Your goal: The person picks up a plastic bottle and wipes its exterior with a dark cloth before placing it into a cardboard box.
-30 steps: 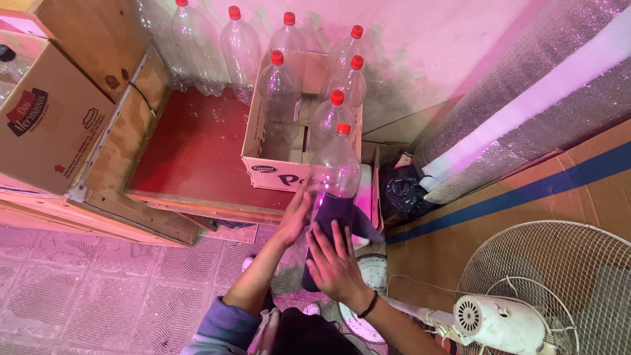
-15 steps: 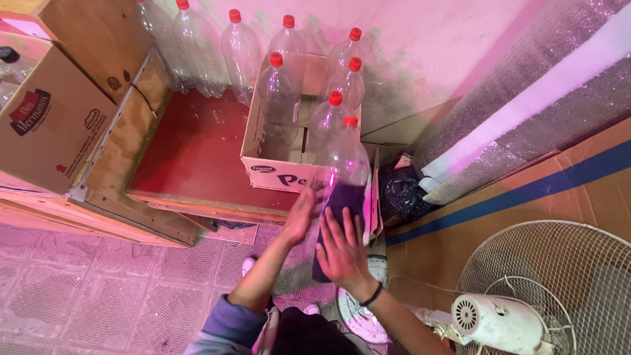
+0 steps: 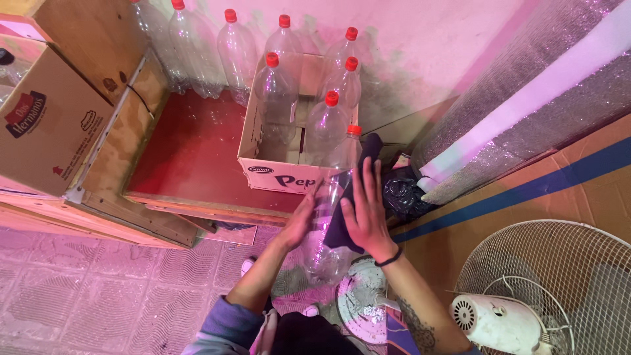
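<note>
The clear plastic bottle (image 3: 327, 217) stands in front of the person, red cap up near the corner of the cardboard box (image 3: 289, 176), base down toward their lap, so its long axis runs away from them, tipped slightly to the right at the top. The left hand (image 3: 301, 220) is pressed against the bottle's left flank, fingers stretched out flat and lying along the plastic rather than curled round it, a steadying palm more than a grasp. The right hand (image 3: 365, 213) comes in from the other side, fingers spread wide and flat, pinning a dark cloth (image 3: 355, 197) against the bottle's right wall; the cloth runs up along the bottle toward the cap. So the bottle sits squarely between the two palms, touching both. The right hand reaches further up the bottle, nearer the neck; the left holds lower down. Inside the box stand more clear bottles with red caps (image 3: 332, 98), and others line the wall behind. A white fan (image 3: 526, 296) lies off to the right, well apart.
</note>
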